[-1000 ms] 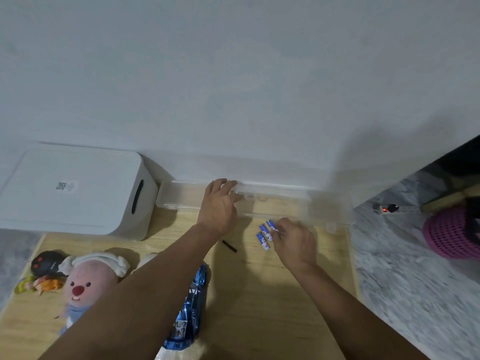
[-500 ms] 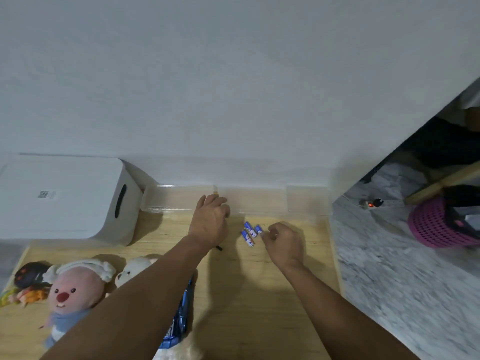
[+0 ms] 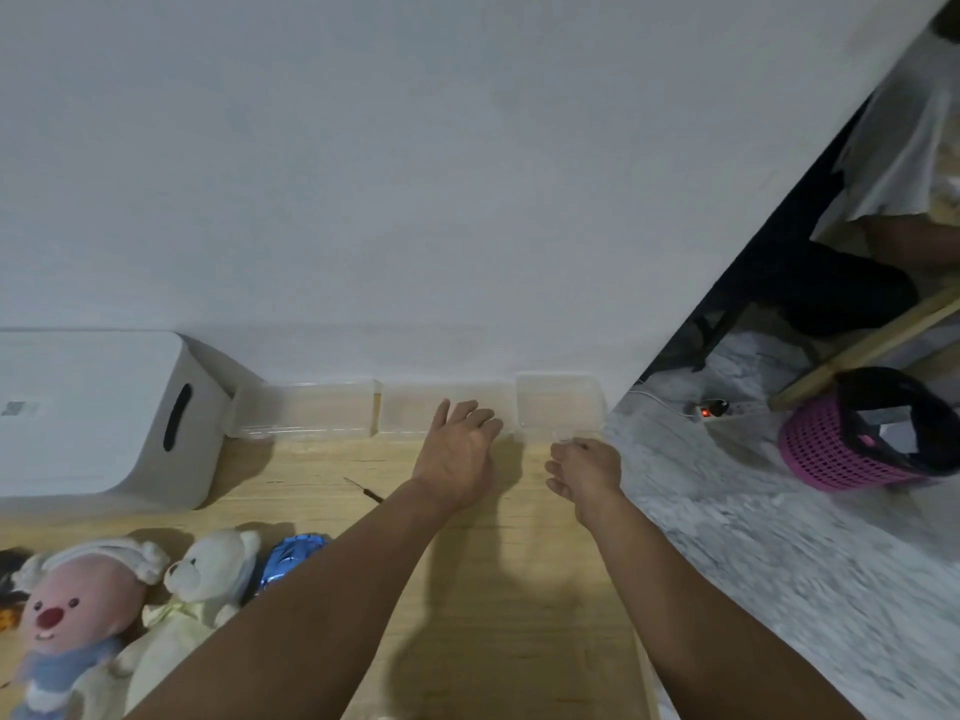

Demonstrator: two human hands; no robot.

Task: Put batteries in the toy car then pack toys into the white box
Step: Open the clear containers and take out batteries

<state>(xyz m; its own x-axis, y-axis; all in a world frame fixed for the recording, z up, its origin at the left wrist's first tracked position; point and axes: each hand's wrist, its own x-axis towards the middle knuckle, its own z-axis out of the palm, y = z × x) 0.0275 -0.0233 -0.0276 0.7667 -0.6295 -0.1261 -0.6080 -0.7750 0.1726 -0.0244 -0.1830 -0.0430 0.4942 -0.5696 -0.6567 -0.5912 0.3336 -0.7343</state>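
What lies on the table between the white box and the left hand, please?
In the head view, only a small dark screwdriver-like tool lies on the bare wood between the white box and the left hand.

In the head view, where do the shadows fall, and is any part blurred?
Head view: the left hand and right hand cast soft shadows toward the camera on the wooden tabletop; the marble floor at right is smeared by motion; the wide lens slants the wall's edge.

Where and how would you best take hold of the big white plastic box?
Take the big white plastic box by the dark slot handle in its right end wall, coming from the right: the upright slot faces the open wooden tabletop, letting fingers hook in.
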